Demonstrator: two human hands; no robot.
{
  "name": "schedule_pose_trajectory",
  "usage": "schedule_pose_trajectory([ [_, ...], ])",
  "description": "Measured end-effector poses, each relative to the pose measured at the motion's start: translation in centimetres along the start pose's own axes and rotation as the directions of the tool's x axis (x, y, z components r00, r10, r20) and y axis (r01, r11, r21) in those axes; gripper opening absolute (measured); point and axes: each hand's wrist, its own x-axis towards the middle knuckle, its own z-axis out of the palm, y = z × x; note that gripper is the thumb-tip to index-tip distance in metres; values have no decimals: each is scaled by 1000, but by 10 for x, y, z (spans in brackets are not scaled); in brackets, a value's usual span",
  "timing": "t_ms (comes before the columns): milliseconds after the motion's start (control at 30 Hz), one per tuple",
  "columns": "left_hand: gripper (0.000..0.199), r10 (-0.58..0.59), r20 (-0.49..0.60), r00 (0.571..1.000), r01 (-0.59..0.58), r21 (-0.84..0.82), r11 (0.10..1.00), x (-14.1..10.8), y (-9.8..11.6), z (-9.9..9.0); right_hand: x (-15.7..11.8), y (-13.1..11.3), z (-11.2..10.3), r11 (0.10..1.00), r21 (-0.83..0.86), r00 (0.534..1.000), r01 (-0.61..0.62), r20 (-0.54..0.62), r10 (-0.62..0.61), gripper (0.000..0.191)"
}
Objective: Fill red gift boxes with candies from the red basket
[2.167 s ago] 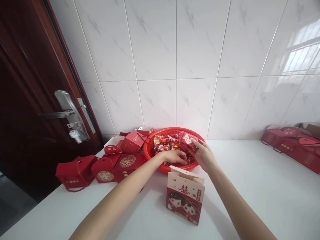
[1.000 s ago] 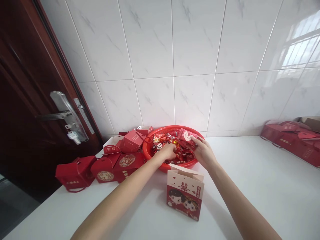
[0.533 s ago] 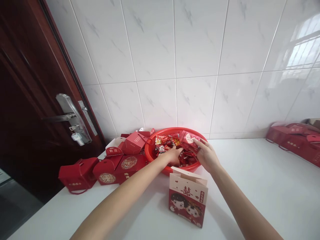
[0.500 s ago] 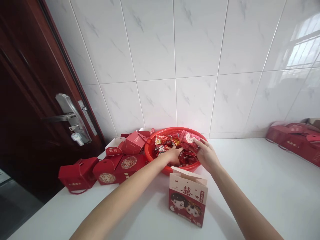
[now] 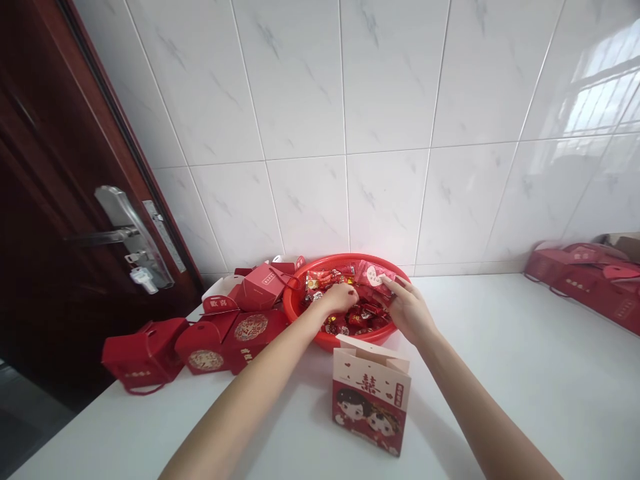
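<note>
White table against marbled tile wall; dark wooden door alongside. Right hand pinches pink packet; left hand curled, contents unclear.

The packet, pink and marked with a pale patch, is held slanted between one and two o'clock of the red basket. Shiny candies, mostly wrapped in red, are loosely heaped inside it.

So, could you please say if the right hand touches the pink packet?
Touching: the head view shows the right hand holding the pink packet by its edge.
</note>
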Motion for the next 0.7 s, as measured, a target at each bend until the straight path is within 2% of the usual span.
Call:
schedule_pose_trajectory([
  [67,15,-46,-36,998,38,-193,981,-1,1,-5,0,0,0,1000,-5,1000,-2,12,2,27],
  [167,15,-81,-74,994,42,-423,905,-4,6,-11,-1,0,0,1000,-11,1000,-3,19,4,27],
  [300,15,-102,-91,991,30,-583,812,-11,12,-14,-1,0,-1,1000,-20,1000,-6,-11,6,28],
  [400,15,-105,-110,988,13,-628,778,-13,14,-15,-1,0,-1,1000,-26,1000,-3,-18,2,29],
  [500,15,-96,-136,986,-10,-626,780,-14,16,-15,0,1,-2,1000,-18,1000,4,-17,-5,30],
  [600,17,-70,-158,985,-33,-571,821,-15,16,-16,2,3,-3,1000,-4,1000,0,-28,-1,29],
  [700,24,-43,-154,987,-30,-443,896,-16,17,-18,2,3,-4,1000,3,999,-1,-42,1,30],
])
